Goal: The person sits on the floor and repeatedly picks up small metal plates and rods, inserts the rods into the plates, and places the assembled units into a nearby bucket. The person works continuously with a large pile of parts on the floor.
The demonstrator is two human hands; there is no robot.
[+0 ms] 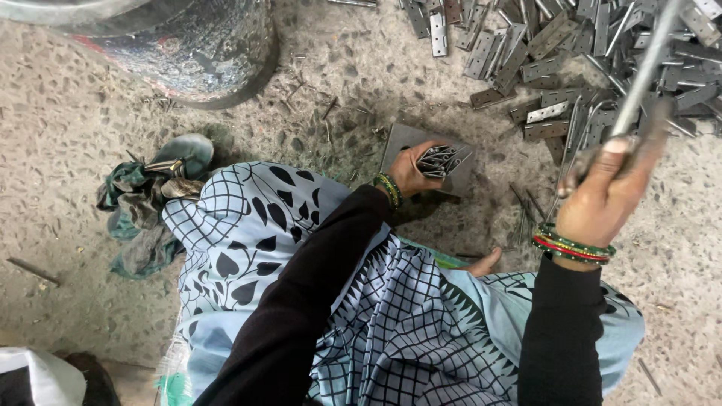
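Sleeves (316,301) black; bangles (573,246) green, red; skirt (391,316) pale blue, black grid, leaves; hinges (571,60) grey.

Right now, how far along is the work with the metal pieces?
Done: cannot tell; no finished stack shows. In hand: the left hand grips a bundle of thin pins over a flat plate; the right hand raises a metal rod. Left: a large hinge pile.

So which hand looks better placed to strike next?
The right hand, probably. It grips a long grey metal rod raised above the floor, while the left hand is low, holding a bundle of thin metal pins on a flat grey metal plate.
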